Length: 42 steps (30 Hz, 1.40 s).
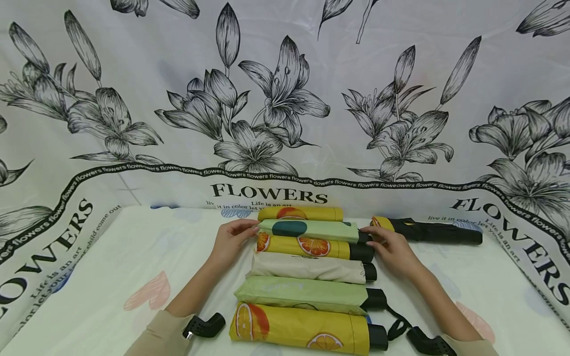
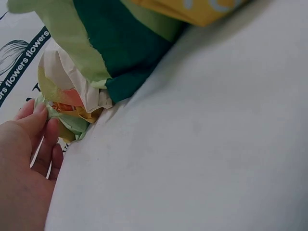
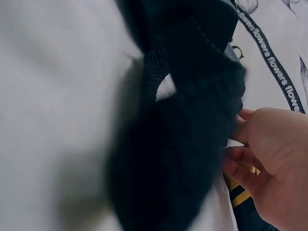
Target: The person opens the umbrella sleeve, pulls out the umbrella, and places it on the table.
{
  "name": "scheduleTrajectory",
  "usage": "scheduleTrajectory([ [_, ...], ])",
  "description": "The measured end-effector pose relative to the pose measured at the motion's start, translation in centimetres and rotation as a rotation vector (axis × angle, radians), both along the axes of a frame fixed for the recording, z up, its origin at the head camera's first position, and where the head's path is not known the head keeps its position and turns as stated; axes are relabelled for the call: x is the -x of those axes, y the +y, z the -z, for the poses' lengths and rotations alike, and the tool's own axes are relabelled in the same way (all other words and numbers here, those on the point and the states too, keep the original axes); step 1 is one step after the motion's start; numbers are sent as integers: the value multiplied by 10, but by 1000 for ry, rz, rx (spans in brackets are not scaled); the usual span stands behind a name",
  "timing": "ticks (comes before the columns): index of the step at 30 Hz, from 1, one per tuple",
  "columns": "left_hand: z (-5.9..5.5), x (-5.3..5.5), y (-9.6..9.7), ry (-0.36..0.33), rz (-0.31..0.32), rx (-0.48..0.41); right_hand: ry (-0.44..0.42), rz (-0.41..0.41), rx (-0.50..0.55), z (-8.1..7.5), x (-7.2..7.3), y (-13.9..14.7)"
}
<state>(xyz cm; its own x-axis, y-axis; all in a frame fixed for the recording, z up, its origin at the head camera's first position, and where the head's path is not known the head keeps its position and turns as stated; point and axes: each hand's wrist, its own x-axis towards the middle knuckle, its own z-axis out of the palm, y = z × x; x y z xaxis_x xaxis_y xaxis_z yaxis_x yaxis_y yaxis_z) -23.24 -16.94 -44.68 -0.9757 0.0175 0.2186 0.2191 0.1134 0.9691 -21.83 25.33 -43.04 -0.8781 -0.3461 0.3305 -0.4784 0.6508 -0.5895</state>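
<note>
Several folded umbrellas in cloth sleeves lie in a column, black handles mostly to the right. My left hand pinches the left end of the light green umbrella with a dark green patch, second from the back. At that umbrella's black handle, my right hand grips with thumb and fingers. Behind it lies a yellow umbrella; in front come a yellow one with orange slices and a cream one. In the right wrist view a dark strap partly hides the fingers of my right hand.
Nearest me are another light green umbrella and a large yellow one, with a black wrist cord beside their handles. A black umbrella with a yellow end lies at the back right. A flower-printed cloth hangs behind the table.
</note>
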Motion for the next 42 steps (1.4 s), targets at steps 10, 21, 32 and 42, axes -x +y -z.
scheduleTrajectory([
  [10,-1,0,0,3,-20,-6,63,-5,-73,-1,-3,1],
  [21,2,0,-3,20,-22,5,61,47,-139,-10,-9,5],
  [32,-2,-1,-1,14,-20,9,115,5,-226,-12,-9,10],
  [42,-2,-2,-1,13,-15,5,139,-49,-155,-7,-5,5],
])
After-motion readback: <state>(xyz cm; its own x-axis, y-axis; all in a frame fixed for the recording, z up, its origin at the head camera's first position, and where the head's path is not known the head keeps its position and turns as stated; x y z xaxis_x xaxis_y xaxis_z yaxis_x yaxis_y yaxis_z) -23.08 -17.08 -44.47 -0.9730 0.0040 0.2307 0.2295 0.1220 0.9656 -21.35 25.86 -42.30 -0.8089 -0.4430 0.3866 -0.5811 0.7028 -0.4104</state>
